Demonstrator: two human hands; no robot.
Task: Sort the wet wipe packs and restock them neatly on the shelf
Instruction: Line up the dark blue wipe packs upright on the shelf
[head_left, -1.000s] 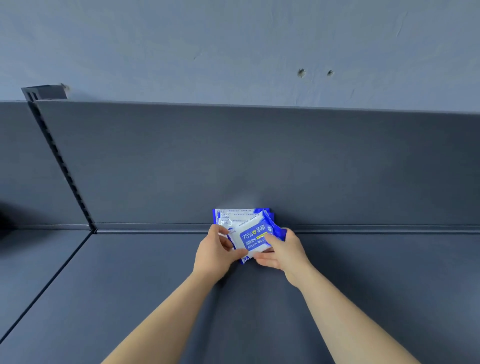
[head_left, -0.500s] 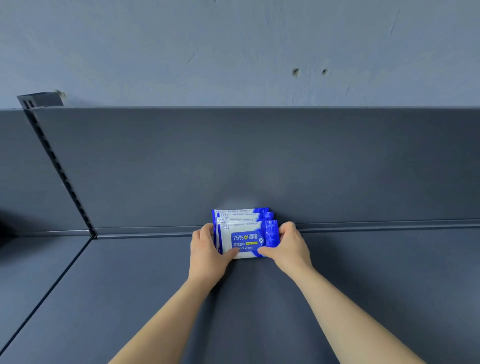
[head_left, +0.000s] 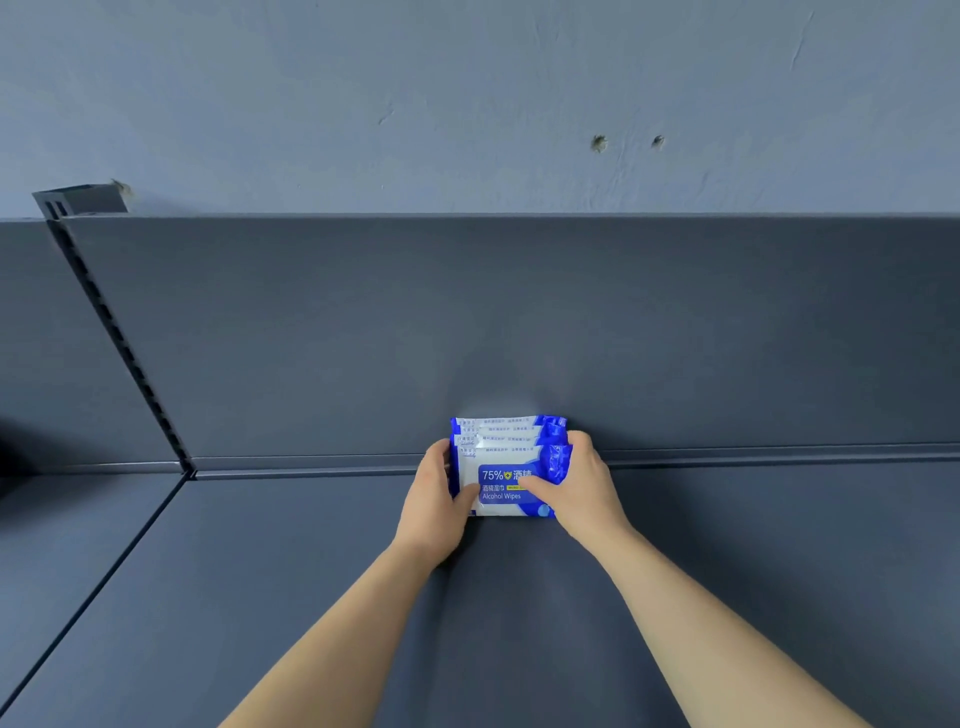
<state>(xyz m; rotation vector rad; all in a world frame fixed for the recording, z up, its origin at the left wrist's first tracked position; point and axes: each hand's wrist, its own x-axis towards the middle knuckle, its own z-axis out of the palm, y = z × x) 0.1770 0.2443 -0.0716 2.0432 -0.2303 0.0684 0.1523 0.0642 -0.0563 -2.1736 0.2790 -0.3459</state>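
Slotted upright (head_left: 120, 347): dark, runs slantwise at the left end of the back panel (head_left: 675, 338), capped by a small bracket (head_left: 78, 200) at the panel's top corner. Left hand (head_left: 434, 499): before the foot of the panel, near its middle; grip curled round the left edge of the packs, thumb laid on the front face. Packs (head_left: 511, 467): several blue-and-white wet wipe packs, set on edge one behind another on the shelf (head_left: 727, 571), at the foot of the panel; the rearmost appears to lean on the panel. The front pack faces the camera, label reading "75%" and "Alcohol Wipes"; the top edges of those behind show in steps above it. Right hand (head_left: 582, 493): before the panel, just right of the packs; grip closed on their right end, thumb across the front label, fingers wrapped behind. Wall (head_left: 467, 78): pale blue-grey, above the panel's top edge, with two small holes (head_left: 600, 143) above the panel's right half.
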